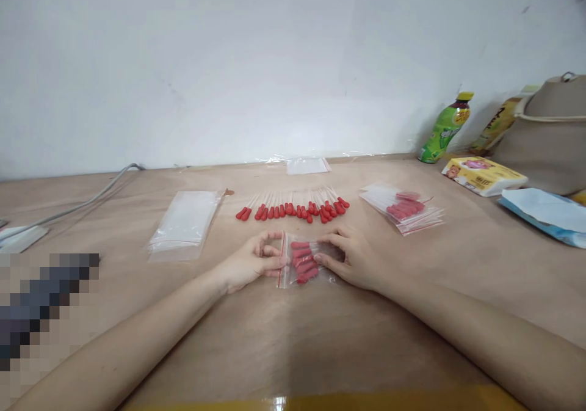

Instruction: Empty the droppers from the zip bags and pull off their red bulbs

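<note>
Slanting up from the lower left, the left forearm ends in a left hand (pixel 256 258) whose thumb and bent fingers pinch the red-striped zip edge of a clear bag (pixel 283 276). Opposite, the right hand (pixel 351 258) arches over the bag's other end, its thumb touching the plastic beside the red bulbs (pixel 304 262) inside; I can't tell whether those fingers grip. The bag is at the middle of the brown tabletop (pixel 220 350), on the near side of a row of red-bulbed droppers (pixel 293 210).
</note>
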A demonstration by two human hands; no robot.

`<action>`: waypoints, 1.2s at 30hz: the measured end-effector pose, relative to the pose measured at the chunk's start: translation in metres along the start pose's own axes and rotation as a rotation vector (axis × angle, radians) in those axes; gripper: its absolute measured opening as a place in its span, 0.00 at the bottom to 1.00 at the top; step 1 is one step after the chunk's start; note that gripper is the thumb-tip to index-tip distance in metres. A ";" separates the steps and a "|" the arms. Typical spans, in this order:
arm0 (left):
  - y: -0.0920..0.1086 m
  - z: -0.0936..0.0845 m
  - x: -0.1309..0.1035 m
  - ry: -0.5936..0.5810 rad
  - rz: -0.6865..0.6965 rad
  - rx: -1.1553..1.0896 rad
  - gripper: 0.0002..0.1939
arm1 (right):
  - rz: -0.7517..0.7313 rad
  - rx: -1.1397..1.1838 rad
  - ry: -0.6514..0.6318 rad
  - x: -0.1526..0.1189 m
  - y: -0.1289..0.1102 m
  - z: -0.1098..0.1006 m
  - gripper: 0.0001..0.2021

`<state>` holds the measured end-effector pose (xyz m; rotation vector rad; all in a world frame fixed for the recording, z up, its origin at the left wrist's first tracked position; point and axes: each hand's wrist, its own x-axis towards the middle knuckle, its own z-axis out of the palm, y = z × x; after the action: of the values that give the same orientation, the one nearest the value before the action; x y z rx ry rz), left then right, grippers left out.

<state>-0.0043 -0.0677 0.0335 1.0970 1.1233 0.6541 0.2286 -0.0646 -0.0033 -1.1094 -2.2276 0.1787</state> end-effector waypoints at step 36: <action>-0.005 0.001 0.005 0.067 0.357 0.530 0.14 | -0.704 -0.150 0.147 0.054 -0.013 0.015 0.09</action>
<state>-0.0022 -0.0655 0.0273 1.7672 1.2031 0.6893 0.1873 -0.0300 0.0162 -0.3376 -2.3760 -0.3580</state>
